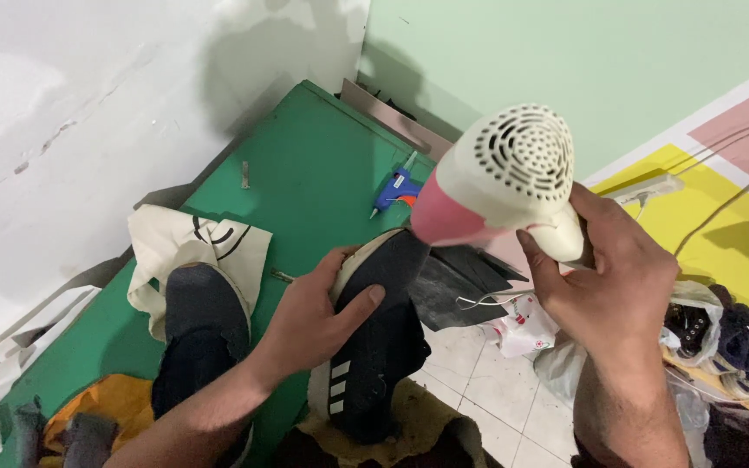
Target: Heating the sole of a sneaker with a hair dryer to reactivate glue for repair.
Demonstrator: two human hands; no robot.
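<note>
Hands (314, 316) around shoe (379, 347), hairdryer (496, 178)

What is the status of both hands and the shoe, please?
Left hand grips dark sneaker. Right hand holds pink-and-cream hair dryer, nozzle at the shoe's toe. Nothing between them.

Hair dryer (500, 178) nozzle hidden behind shoe (374, 338), handle buried in right hand (604, 277), orange cloth (106, 407) perhaps cut off below
</note>
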